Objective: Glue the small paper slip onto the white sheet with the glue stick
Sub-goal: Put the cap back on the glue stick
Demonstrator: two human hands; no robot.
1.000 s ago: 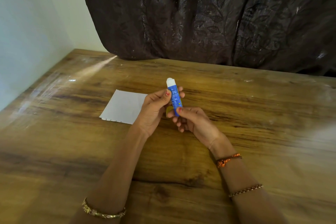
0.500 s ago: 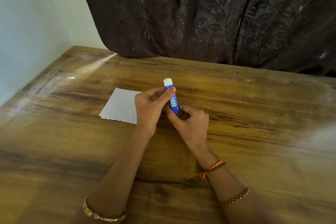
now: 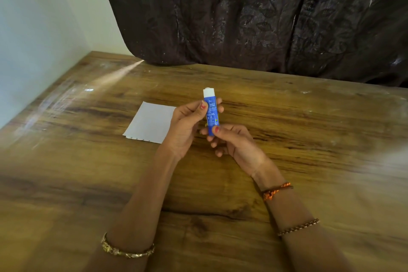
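Above the wooden table (image 3: 287, 139), head view | glue stick (image 3: 211, 115) upright, white tip up, held off the surface | left hand (image 3: 187, 126) pinching its upper barrel | right hand (image 3: 234, 141) pinching its base | white sheet (image 3: 150, 122) flat on table, just left of left hand | paper slip not made out | dark curtain (image 3: 254, 17) behind

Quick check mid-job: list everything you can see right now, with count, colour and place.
glue stick: one, blue with a white top, held upright over the table's middle
sheet: one, white, flat on the table, left of the hands
small slip: not visible
table: one, brown wood, fills the lower view
curtain: one, dark, behind the table
wall: pale, at left
bracelets: gold on left wrist; orange and beaded on right
left hand: grip on stick's body
right hand: grip on stick's base
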